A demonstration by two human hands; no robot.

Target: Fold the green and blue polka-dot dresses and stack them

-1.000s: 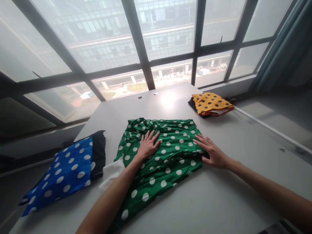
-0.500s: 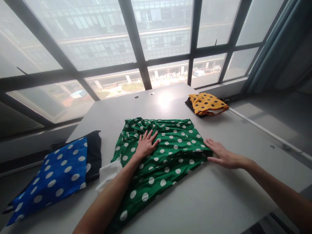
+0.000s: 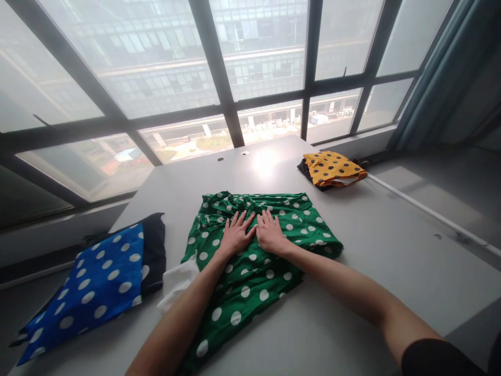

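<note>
A green cloth with white polka dots (image 3: pixel 254 256) lies spread on the grey table (image 3: pixel 352 292), bunched along its far edge. My left hand (image 3: pixel 236 233) rests flat on its middle, fingers stretched out. My right hand (image 3: pixel 269 232) lies flat right beside it, fingers apart, also pressing on the green cloth. The two hands almost touch. Neither hand holds anything.
A blue polka-dot cloth (image 3: pixel 94 284) over a black garment (image 3: pixel 154 250) lies at the table's left. A white piece (image 3: pixel 176 282) peeks out beside the green cloth. An orange dotted folded cloth (image 3: pixel 332 168) sits at the far right. Large windows (image 3: pixel 250 68) stand behind the table.
My right hand has slid from the green cloth's right edge to its middle, next to my left hand. The left hand has stayed where it was.
</note>
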